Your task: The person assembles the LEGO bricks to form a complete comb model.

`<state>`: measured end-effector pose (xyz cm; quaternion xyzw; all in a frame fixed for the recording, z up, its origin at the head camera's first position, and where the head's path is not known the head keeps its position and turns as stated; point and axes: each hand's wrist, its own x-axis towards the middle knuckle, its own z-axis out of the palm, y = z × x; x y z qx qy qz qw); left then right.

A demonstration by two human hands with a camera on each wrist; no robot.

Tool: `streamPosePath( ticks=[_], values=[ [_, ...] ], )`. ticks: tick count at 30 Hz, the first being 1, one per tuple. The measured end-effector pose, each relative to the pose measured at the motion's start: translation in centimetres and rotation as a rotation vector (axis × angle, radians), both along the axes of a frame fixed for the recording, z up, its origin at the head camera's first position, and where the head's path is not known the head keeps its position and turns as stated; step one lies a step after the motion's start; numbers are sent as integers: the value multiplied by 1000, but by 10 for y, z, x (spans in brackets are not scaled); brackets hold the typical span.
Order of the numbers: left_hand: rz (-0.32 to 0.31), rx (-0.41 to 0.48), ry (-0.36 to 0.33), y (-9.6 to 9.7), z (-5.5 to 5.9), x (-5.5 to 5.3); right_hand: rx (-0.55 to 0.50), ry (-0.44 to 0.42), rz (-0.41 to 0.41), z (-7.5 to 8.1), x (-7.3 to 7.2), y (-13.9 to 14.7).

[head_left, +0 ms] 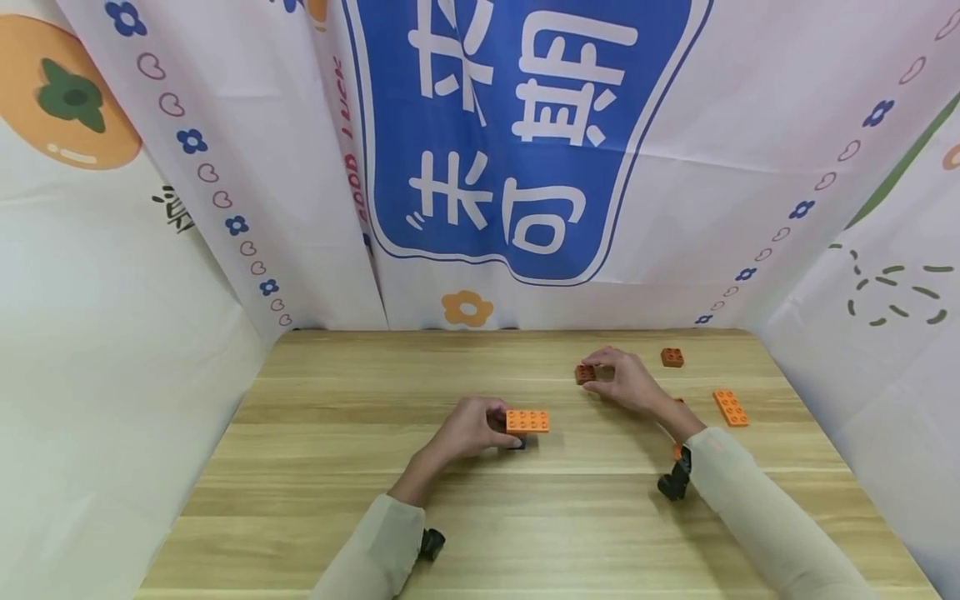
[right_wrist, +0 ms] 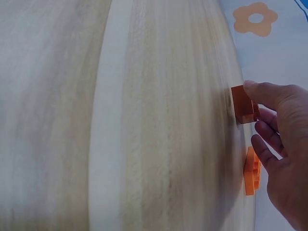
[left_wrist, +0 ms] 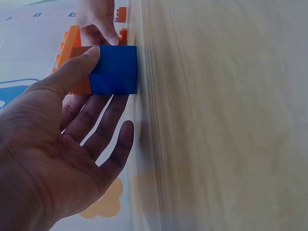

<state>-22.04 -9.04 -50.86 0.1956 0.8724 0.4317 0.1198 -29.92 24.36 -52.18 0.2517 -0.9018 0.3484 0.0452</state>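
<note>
My left hand [head_left: 468, 427] grips a small stack of building bricks between thumb and fingers. On top of it is a studded orange brick [head_left: 527, 420], two studs wide. A blue brick [left_wrist: 114, 70] forms the bottom, and a brown-orange brick [left_wrist: 82, 85] lies between the two. Farther right and back, my right hand [head_left: 626, 382] pinches a small reddish-brown brick [head_left: 585, 375] between thumb and fingers. The right wrist view shows that brown brick [right_wrist: 243, 104] at the tabletop; whether it touches the wood I cannot tell.
Another brown brick [head_left: 672, 357] lies at the back right of the wooden table [head_left: 337, 400]. A long orange brick [head_left: 731, 407] is nearer, right of my right wrist. My right forearm partly covers an orange piece [head_left: 677, 452]. Printed cloth [head_left: 675, 192] hangs behind and at both sides.
</note>
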Motion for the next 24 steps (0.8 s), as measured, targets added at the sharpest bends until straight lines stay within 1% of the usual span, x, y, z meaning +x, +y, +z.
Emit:
streamPosePath(
  ticks=[8, 13, 18, 24],
  values=[
    [-14, 1, 2, 0, 0, -1, 33, 16, -20, -4, -3, -3],
    [-12, -3, 21, 1, 1, -1, 44, 31, -22, -5, -5, -3],
    [-12, -1, 17, 1, 1, 0, 45, 23, -18, -5, -3, -1],
    [-15, 8, 14, 0, 1, 0, 41, 32, 0, -5, -1, -1]
  ],
)
